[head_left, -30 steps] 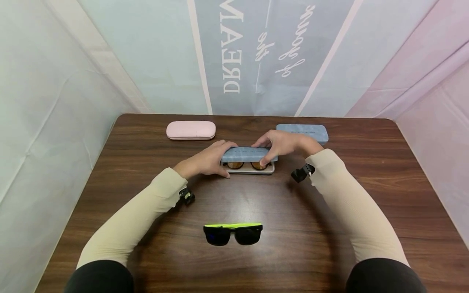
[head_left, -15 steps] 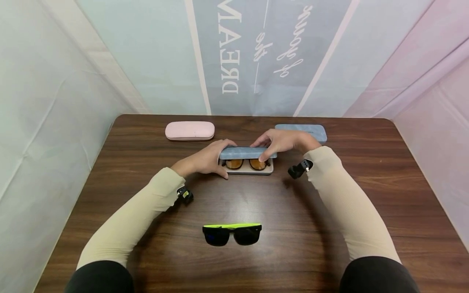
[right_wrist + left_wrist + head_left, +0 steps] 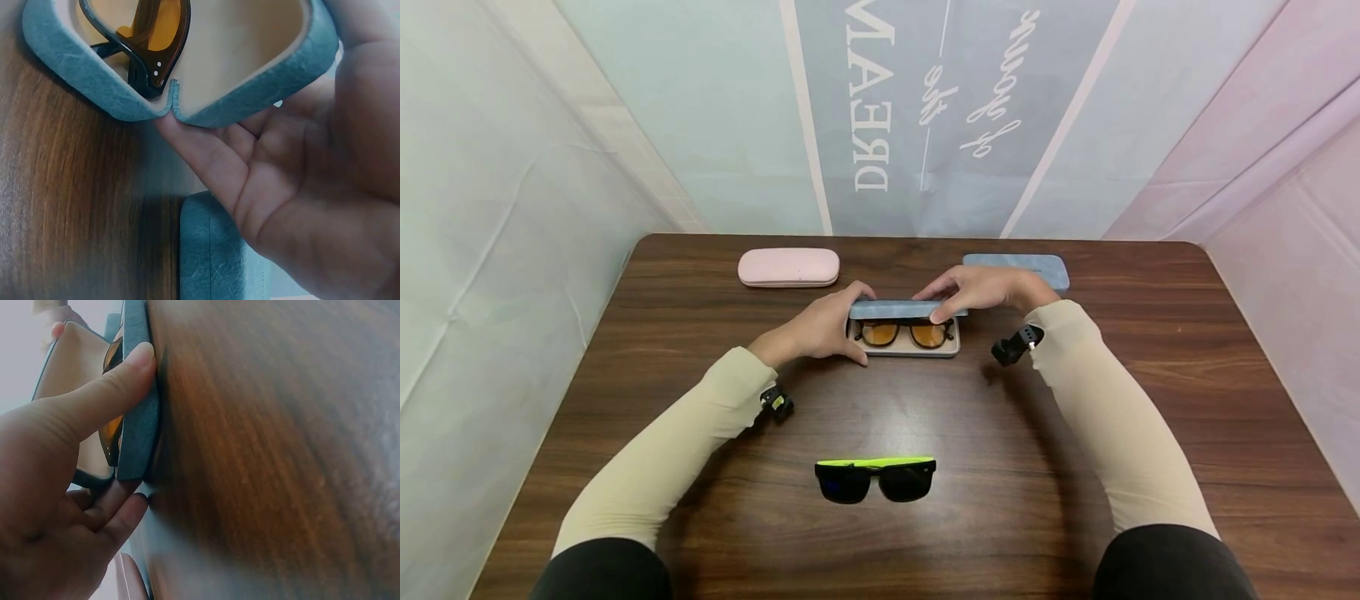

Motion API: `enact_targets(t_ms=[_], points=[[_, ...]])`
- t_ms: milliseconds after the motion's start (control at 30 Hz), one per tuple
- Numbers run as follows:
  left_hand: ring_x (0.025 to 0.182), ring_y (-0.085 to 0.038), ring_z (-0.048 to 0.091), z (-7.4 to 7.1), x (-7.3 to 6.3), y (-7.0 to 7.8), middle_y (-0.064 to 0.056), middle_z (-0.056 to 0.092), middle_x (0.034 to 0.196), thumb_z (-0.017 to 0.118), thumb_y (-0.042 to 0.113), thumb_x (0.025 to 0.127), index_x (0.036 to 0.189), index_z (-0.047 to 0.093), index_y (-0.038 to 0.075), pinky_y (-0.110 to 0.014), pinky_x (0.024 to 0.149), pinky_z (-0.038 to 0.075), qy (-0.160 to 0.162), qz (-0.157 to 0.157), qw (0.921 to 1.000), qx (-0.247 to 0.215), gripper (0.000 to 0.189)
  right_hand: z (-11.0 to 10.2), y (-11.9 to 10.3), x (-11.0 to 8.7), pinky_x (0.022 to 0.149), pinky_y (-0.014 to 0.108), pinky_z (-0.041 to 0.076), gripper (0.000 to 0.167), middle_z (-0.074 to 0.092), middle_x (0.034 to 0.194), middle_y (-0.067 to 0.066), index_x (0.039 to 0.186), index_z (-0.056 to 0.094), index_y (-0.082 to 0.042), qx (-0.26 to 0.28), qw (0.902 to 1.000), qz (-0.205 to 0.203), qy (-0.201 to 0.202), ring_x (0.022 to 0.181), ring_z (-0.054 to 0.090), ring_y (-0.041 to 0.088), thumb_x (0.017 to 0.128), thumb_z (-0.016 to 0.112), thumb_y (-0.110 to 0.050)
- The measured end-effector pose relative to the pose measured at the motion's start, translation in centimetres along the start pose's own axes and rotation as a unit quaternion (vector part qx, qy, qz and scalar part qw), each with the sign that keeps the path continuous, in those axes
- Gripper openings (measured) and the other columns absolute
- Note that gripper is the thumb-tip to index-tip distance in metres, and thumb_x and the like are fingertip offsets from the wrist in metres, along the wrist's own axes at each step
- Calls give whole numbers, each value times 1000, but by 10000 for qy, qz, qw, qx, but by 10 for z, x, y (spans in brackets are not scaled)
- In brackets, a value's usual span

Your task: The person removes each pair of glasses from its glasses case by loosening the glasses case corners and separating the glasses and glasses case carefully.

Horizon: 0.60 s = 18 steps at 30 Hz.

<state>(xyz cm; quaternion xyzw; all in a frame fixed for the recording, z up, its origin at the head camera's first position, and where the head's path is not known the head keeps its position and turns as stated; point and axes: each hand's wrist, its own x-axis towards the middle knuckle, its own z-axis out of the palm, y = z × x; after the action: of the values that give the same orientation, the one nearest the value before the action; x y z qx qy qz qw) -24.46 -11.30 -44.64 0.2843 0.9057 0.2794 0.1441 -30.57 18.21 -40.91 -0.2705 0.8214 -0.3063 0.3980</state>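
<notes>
A blue glasses case [image 3: 898, 310] lies partly open at the middle of the table, its lid tilted back. Inside its cream lining rest glasses [image 3: 880, 335] with dark frames and amber lenses. My left hand [image 3: 820, 327] grips the case's left end; in the left wrist view its thumb [image 3: 139, 359] presses the base's front wall [image 3: 139, 419], with fingers curled behind. At the other end, my right hand [image 3: 981, 290] holds the lid [image 3: 262, 100], thumb at its front edge and fingers behind. The right wrist view shows fingers under the hinge side.
Black sunglasses [image 3: 876, 482] with lime-green temples lie nearer me on the wooden table [image 3: 760, 533]. A pink glasses case [image 3: 788, 267] stands closed at the back left. Another blue case [image 3: 1051, 271] sits behind my right wrist. Printed cloth [image 3: 730, 125] hangs beyond the table's back edge.
The lid has swung further up and back, uncovering more of the amber glasses. My left fingers have drawn slightly left of the lid; the case base and the other things stay put.
</notes>
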Motion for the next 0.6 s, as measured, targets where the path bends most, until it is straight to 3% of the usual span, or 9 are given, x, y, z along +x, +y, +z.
enact_targets(t_ms=[233,400,467,600], points=[[106,-30,63,3,-6,1,-14,61,130,98,37,67,140,34,15,-46,95,48,338,8,9989,328,100,1,2,-1,113,51,35,57,60,142,6,147,56,-15,68,10000,22,-3,135,49,24,95,69,-36],[81,-27,58,3,-9,3,-14,68,110,97,36,68,140,29,15,-46,86,49,460,96,9983,357,102,1,3,-1,114,53,34,65,52,150,6,149,53,-16,68,9998,156,81,142,42,27,94,69,-45],[77,-27,56,4,-10,3,-14,66,113,97,35,69,141,28,14,-46,84,49,488,141,9982,321,102,0,4,-1,114,53,33,66,52,150,7,150,53,-16,93,9998,176,84,142,41,27,93,69,-47],[81,-29,57,6,-12,2,-13,51,138,96,33,70,146,26,11,-47,85,49,593,242,9976,244,105,0,3,-1,114,53,33,65,56,145,5,149,53,-16,158,9996,187,104,139,45,25,93,68,-46]])
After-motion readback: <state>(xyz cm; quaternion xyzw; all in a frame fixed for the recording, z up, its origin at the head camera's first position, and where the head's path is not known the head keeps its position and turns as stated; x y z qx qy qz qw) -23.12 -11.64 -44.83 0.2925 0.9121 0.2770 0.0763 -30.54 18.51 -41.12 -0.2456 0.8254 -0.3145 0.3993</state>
